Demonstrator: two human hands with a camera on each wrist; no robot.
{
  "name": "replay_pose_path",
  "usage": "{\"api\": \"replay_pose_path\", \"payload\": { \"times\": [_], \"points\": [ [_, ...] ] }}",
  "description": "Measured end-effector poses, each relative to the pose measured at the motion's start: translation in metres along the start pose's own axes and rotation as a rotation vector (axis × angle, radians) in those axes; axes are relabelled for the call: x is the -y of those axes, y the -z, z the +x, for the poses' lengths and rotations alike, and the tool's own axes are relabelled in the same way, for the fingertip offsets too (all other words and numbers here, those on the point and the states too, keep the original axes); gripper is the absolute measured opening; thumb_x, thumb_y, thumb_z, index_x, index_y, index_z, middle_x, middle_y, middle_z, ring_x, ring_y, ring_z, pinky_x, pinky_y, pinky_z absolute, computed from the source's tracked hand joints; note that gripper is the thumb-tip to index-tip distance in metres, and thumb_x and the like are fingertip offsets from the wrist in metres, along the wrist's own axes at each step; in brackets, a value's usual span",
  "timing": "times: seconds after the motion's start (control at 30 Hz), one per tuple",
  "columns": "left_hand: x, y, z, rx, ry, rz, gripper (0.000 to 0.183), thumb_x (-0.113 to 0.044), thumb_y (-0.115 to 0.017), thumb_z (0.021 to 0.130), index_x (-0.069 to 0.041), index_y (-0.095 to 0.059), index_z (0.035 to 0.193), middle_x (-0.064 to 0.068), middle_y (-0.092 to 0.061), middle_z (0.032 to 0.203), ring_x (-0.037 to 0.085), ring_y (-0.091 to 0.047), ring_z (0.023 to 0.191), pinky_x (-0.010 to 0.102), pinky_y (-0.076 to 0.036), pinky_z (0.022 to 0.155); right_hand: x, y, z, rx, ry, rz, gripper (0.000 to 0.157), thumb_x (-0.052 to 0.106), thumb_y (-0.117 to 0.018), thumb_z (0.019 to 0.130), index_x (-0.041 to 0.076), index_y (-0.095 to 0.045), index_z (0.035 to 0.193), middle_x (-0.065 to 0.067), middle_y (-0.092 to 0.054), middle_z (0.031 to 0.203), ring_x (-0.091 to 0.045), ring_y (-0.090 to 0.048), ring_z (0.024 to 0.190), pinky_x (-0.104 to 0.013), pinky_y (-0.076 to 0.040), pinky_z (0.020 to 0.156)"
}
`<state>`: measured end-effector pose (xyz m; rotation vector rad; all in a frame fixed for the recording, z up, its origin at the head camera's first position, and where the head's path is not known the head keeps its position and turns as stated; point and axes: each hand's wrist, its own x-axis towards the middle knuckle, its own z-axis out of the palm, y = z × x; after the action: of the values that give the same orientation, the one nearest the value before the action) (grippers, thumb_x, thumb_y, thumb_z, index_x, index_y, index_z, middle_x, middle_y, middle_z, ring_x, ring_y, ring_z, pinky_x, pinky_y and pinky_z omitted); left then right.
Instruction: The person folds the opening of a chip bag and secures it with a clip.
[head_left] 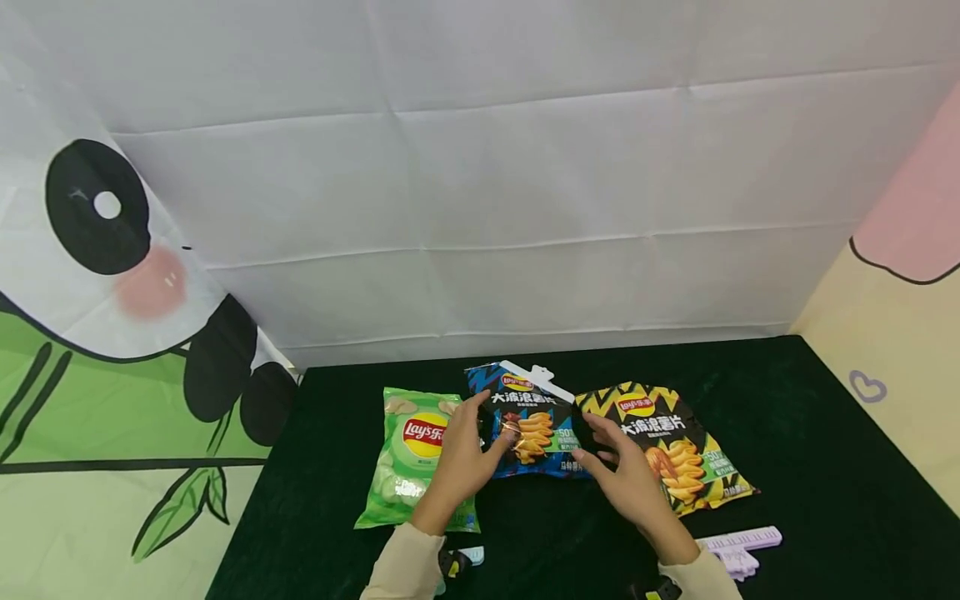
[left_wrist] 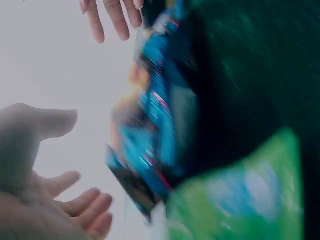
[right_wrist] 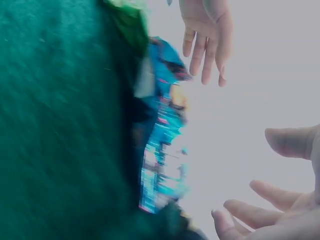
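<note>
Between the two hands lies a blue bag of chips (head_left: 532,425) with a white sealing clip (head_left: 538,382) across its top corner. My left hand (head_left: 467,450) is at the bag's left side, fingers spread and relaxed. On the opposite side my right hand (head_left: 622,479) has its fingers loosely apart. Both wrist views show a gap between the thumb and fingers of the left hand (left_wrist: 55,195) and the right hand (right_wrist: 280,200), with nothing gripped. The blue bag (right_wrist: 162,130) is blurred there. Whether any fingertip touches the bag, I cannot tell.
A green chip bag (head_left: 408,467) lies left of the blue one, partly behind the left forearm. To the right is a yellow and black chip bag (head_left: 675,446). A purple clip (head_left: 742,546) lies near the right sleeve, a pale blue piece (head_left: 472,555) near the left wrist.
</note>
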<state>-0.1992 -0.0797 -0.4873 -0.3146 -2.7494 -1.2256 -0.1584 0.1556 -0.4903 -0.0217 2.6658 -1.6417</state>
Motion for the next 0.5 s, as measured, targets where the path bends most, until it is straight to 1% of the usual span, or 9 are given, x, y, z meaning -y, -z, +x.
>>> {"api": "replay_pose_path", "payload": {
  "times": [0.03, 0.1, 0.17, 0.2, 0.27, 0.33, 0.4, 0.5],
  "points": [
    [-0.007, 0.000, 0.000, -0.025, -0.026, -0.033, 0.067, -0.036, -0.064, 0.090, -0.020, -0.031, 0.146, 0.009, -0.040, 0.146, 0.031, -0.044, 0.129, 0.054, -0.037, 0.106, 0.003, 0.007, -0.003, -0.011, 0.020, -0.010, 0.055, 0.035, -0.061, 0.092, 0.019, -0.041, 0.140, -0.009, -0.043, 0.147, -0.033, -0.046, 0.130, -0.049, -0.042, 0.103],
    [-0.022, 0.000, 0.001, -0.047, -0.066, -0.111, 0.063, -0.033, -0.063, 0.091, -0.025, -0.031, 0.145, 0.006, -0.041, 0.145, 0.030, -0.044, 0.129, 0.053, -0.039, 0.104, 0.008, 0.020, -0.007, -0.038, 0.053, -0.031, 0.054, 0.038, -0.059, 0.092, 0.018, -0.043, 0.139, -0.010, -0.044, 0.146, -0.034, -0.047, 0.130, -0.050, -0.043, 0.103],
    [-0.037, -0.002, 0.002, -0.039, -0.100, -0.194, 0.061, -0.033, -0.061, 0.092, -0.028, -0.031, 0.144, 0.006, -0.042, 0.144, 0.029, -0.047, 0.125, 0.051, -0.044, 0.100, 0.010, 0.035, -0.010, -0.071, 0.071, -0.059, 0.054, 0.040, -0.057, 0.093, 0.017, -0.043, 0.139, -0.012, -0.044, 0.146, -0.035, -0.047, 0.129, -0.051, -0.044, 0.101],
    [-0.044, -0.004, 0.001, -0.024, -0.113, -0.214, 0.059, -0.034, -0.060, 0.092, -0.030, -0.030, 0.143, 0.005, -0.043, 0.144, 0.029, -0.048, 0.125, 0.050, -0.045, 0.099, 0.010, 0.042, -0.011, -0.084, 0.075, -0.073, 0.053, 0.041, -0.056, 0.093, 0.017, -0.043, 0.139, -0.014, -0.043, 0.146, -0.036, -0.047, 0.128, -0.052, -0.044, 0.101],
    [-0.055, -0.010, 0.001, 0.014, -0.120, -0.245, 0.057, -0.037, -0.059, 0.093, -0.031, -0.031, 0.143, 0.005, -0.044, 0.143, 0.026, -0.050, 0.124, 0.049, -0.045, 0.099, 0.009, 0.057, -0.012, -0.102, 0.065, -0.095, 0.053, 0.041, -0.055, 0.094, 0.017, -0.041, 0.140, -0.016, -0.042, 0.146, -0.037, -0.045, 0.129, -0.054, -0.043, 0.100],
    [-0.064, -0.020, -0.001, 0.072, -0.119, -0.260, 0.057, -0.038, -0.058, 0.093, -0.031, -0.030, 0.143, 0.005, -0.046, 0.142, 0.023, -0.052, 0.123, 0.048, -0.045, 0.100, 0.004, 0.071, -0.012, -0.116, 0.028, -0.141, 0.056, 0.045, -0.052, 0.095, 0.018, -0.039, 0.142, -0.020, -0.040, 0.146, -0.039, -0.044, 0.128, -0.056, -0.041, 0.100],
    [-0.069, -0.033, -0.003, 0.137, -0.109, -0.271, 0.057, -0.038, -0.057, 0.094, -0.031, -0.029, 0.144, 0.004, -0.047, 0.142, 0.021, -0.053, 0.123, 0.047, -0.044, 0.102, -0.003, 0.085, -0.011, -0.117, -0.017, -0.185, 0.060, 0.047, -0.050, 0.095, 0.017, -0.035, 0.144, -0.023, -0.038, 0.146, -0.042, -0.040, 0.129, -0.059, -0.038, 0.101],
    [-0.073, -0.053, -0.011, 0.253, -0.062, -0.289, 0.059, -0.042, -0.055, 0.094, -0.032, -0.027, 0.145, 0.002, -0.046, 0.145, 0.018, -0.054, 0.123, 0.045, -0.044, 0.103, -0.017, 0.102, -0.008, -0.102, -0.099, -0.238, 0.067, 0.052, -0.048, 0.094, 0.015, -0.030, 0.147, -0.028, -0.031, 0.148, -0.047, -0.033, 0.131, -0.066, -0.032, 0.100]
  ]
}}
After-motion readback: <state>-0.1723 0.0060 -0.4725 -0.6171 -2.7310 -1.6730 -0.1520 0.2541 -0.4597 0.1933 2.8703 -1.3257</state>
